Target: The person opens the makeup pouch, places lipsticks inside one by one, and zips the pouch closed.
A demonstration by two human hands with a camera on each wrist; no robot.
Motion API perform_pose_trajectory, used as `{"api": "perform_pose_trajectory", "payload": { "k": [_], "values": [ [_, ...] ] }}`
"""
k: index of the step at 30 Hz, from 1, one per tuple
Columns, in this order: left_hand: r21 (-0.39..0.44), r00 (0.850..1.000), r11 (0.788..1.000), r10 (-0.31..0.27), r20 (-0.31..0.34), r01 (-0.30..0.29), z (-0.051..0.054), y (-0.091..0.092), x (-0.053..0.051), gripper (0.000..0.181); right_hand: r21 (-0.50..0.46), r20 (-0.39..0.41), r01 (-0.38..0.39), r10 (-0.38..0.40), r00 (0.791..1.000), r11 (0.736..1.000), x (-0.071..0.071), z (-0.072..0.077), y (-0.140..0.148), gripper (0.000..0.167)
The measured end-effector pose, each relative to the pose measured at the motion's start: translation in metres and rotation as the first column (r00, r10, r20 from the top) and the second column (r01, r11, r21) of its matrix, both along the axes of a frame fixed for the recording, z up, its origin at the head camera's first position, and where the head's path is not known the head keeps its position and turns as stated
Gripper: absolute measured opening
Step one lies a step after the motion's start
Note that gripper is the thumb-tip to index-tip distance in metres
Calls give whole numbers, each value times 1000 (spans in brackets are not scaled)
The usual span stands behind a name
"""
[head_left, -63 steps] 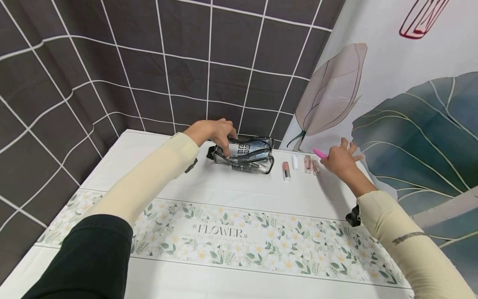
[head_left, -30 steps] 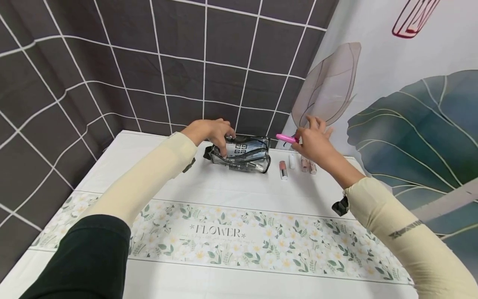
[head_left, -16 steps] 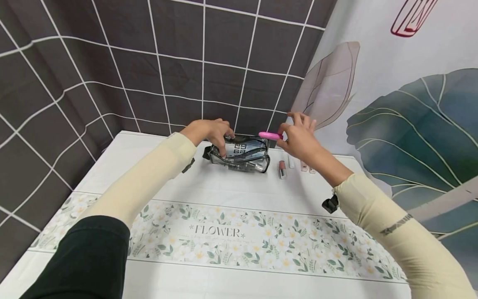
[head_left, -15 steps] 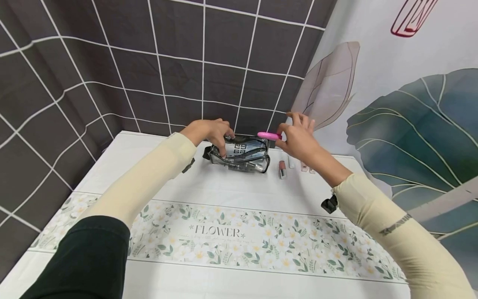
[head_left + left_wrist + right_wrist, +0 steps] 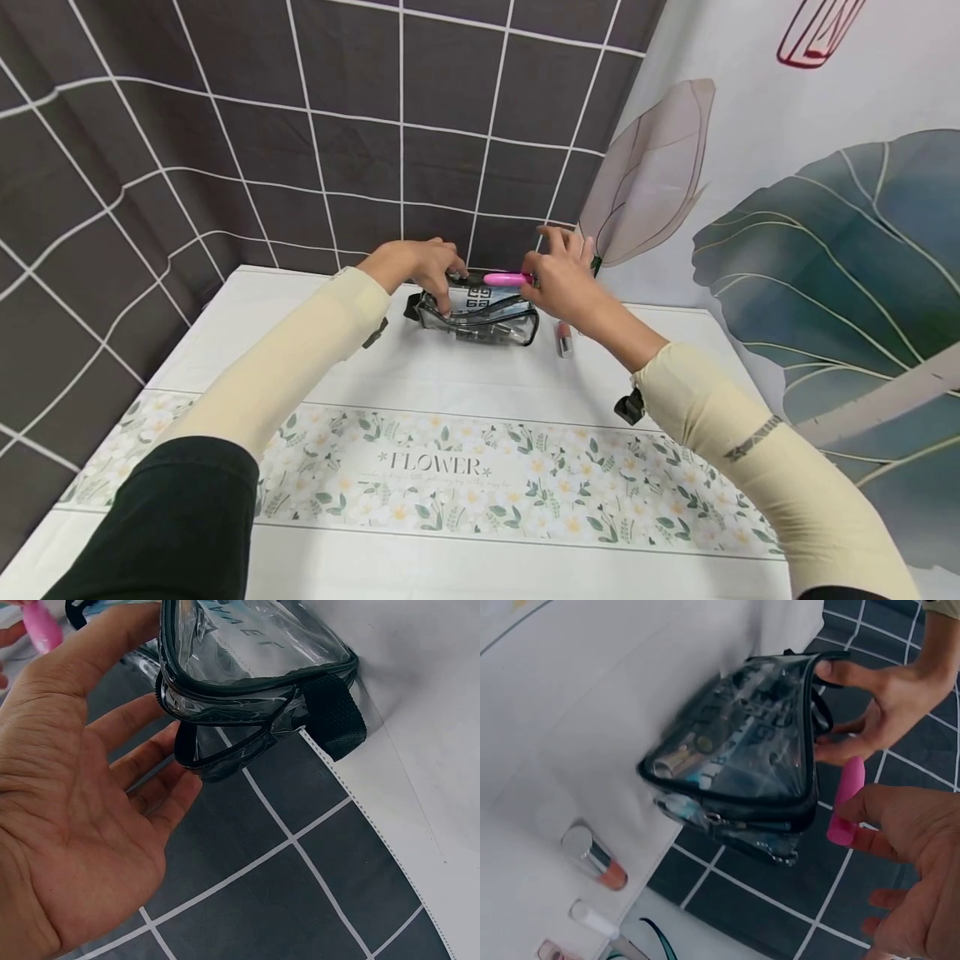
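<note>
A clear cosmetic bag (image 5: pixel 491 332) with black trim and black lettering lies at the table's back edge. My left hand (image 5: pixel 429 271) grips its left part by the upper rim, thumb on the near side. In the left wrist view the fingers (image 5: pixel 146 754) reach behind the black edge. Just above the bag, my right hand (image 5: pixel 566 279) pinches a pink tube (image 5: pixel 506 280) with a rounded end, which points left. Through the bag's clear wall (image 5: pixel 742 750) some tube-shaped items show in the right wrist view. What the pink tube contains cannot be told.
Right of the bag lies a coral-and-silver lipstick (image 5: pixel 564 340). Beside it, in the right wrist view, are a white tube (image 5: pixel 594 919) and a partly cut-off pinkish tube (image 5: pixel 553 951). A dark gridded cloth (image 5: pixel 442 167) hangs behind the white table (image 5: pixel 420 383).
My right hand has carried the pink tube leftward, from beyond the small tubes at the right to above the bag. The left hand has kept its hold on the bag.
</note>
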State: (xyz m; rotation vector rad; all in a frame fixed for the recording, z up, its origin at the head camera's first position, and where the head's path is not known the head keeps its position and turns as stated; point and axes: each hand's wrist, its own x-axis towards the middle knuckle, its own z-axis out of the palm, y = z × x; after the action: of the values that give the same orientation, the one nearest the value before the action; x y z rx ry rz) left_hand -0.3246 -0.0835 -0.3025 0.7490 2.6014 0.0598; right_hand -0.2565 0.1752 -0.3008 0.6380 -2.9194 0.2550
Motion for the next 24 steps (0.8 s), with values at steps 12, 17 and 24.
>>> {"api": "perform_pose_trajectory", "payload": {
  "k": [12, 17, 24],
  "values": [
    [-5, 1000, 1000, -8, -14, 7, 0, 1, 1, 87, 73, -26, -31, 33, 999, 997, -3, -12, -19, 32],
    [0, 1000, 1000, -8, -20, 8, -1, 2, 0, 87, 75, -1, -15, 15, 1000, 997, -2, -17, -18, 34],
    [-4, 1000, 1000, -11, -22, 11, -2, 1, -1, 88, 23, 3, -21, 21, 1000, 1000, -3, -17, -13, 30]
  ]
}}
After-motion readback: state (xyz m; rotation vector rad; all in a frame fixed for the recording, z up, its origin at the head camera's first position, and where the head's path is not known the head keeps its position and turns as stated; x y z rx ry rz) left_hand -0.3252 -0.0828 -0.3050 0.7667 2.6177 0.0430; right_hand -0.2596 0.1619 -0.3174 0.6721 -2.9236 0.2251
